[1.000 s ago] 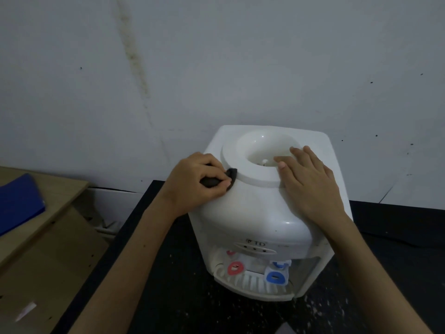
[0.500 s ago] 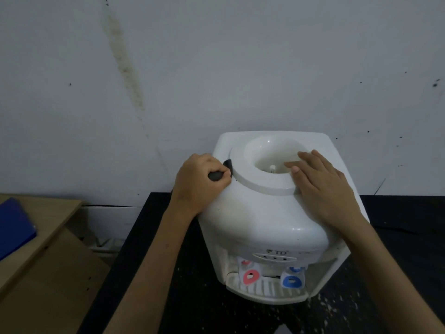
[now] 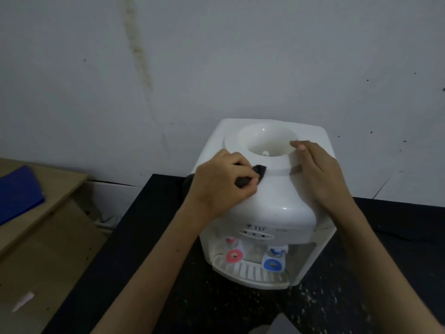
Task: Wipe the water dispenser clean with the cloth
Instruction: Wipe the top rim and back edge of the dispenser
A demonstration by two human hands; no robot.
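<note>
Left hand (image 3: 222, 183): closed around dark cloth (image 3: 330, 170), pressing it on water dispenser (image 3: 277, 198) top;
Right hand (image 3: 320, 174): flat on the dispenser, fingers at the bowl rim

Your white plastic water dispenser (image 3: 277, 196) is smooth and glossy, catching small highlights on its rounded front, and its red plastic tap lever (image 3: 233, 255) and blue plastic tap lever (image 3: 272, 264) look just as smooth. The dark cloth (image 3: 250, 176) bunched in your left hand (image 3: 222, 183) reads soft and matt. You have it on a black matt table (image 3: 149, 237) speckled with pale flecks, beside a tan matt wooden board (image 3: 36, 189), before a dull painted wall (image 3: 216, 56) that is stained.
</note>
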